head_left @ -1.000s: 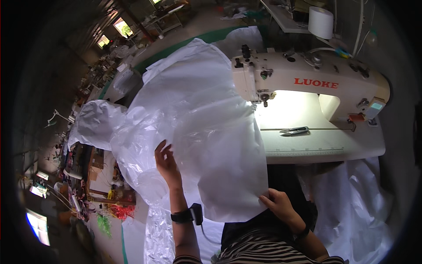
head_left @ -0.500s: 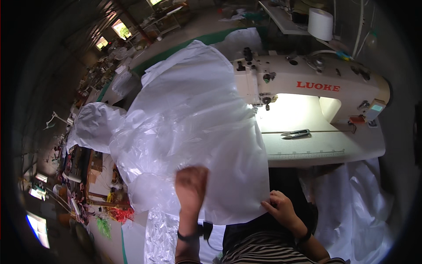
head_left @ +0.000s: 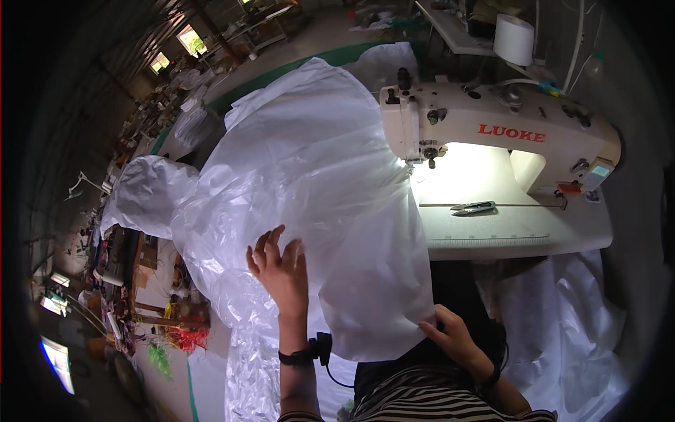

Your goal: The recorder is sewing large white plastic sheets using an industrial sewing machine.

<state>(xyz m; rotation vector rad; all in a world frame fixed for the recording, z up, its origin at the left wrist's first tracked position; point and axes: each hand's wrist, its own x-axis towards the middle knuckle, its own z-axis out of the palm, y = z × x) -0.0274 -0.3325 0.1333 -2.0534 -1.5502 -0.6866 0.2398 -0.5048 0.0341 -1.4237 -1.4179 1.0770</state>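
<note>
A large white plastic-like sheet (head_left: pixel 281 176) spreads across the left of the sewing machine (head_left: pixel 485 126), and its right edge runs up to the lit needle area. My left hand (head_left: pixel 280 271) is over the sheet with its fingers spread, holding nothing; whether it touches the surface I cannot tell. At the sheet's lower right edge, my right hand (head_left: pixel 455 336) pinches the material between thumb and fingers. On the machine bed rests a pair of thread snips (head_left: pixel 473 208), to the right of the needle.
White sheeting (head_left: pixel 562 330) hangs below the machine bed at the right. A white thread cone (head_left: pixel 514 40) stands behind the machine. Red stringy scraps (head_left: pixel 193 339) and green stringy scraps (head_left: pixel 159 360) lie at lower left. A cable runs from my left wrist strap (head_left: pixel 309 350).
My left hand has moved left and up, and its blurred, curled fingers are now spread. My right hand keeps its pinch on the sheet's edge. The view has shifted slightly.
</note>
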